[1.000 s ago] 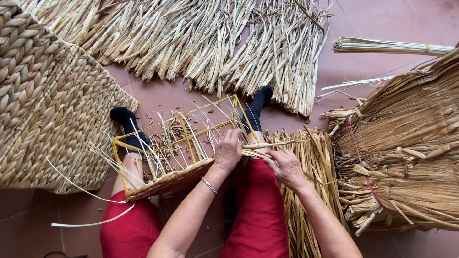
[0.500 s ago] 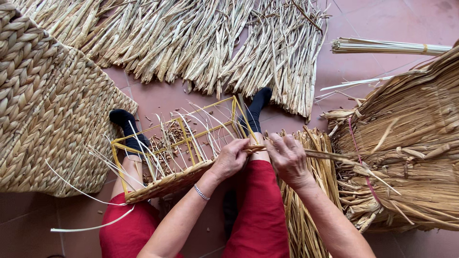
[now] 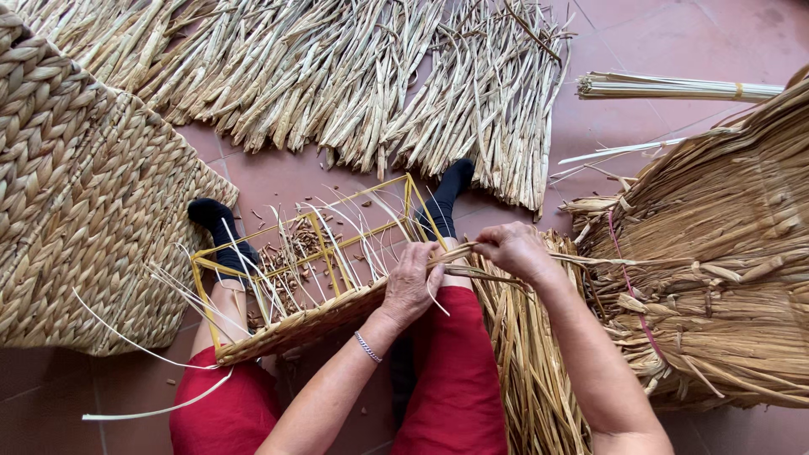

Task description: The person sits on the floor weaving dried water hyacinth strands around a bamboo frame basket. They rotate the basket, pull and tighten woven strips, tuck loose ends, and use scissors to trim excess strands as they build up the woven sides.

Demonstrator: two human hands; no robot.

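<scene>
Weaving a straw strand onto a yellow wire frame, seated on the floor.

L hand (image 3: 410, 282) is clamped on the woven front edge of the wire frame (image 3: 312, 253), which rests on the lap w/ feet in black socks (image 3: 221, 226) propping the far side. R hand (image 3: 512, 249) pinches a flat straw strand (image 3: 459, 253) just beside the L fingers, at the frame's right corner. To do this bit well, I'd judge: keep the strand taut and flat, L thumb pinning the last wrap so it can't slip, and pull snug vs. the row before. Spare straw (image 3: 527, 354) lies by the R knee; a big tied bundle (image 3: 725, 278) to the right, cut straw rows (image 3: 337, 76) ahead, a finished woven basket (image 3: 76, 202) to the left.
</scene>
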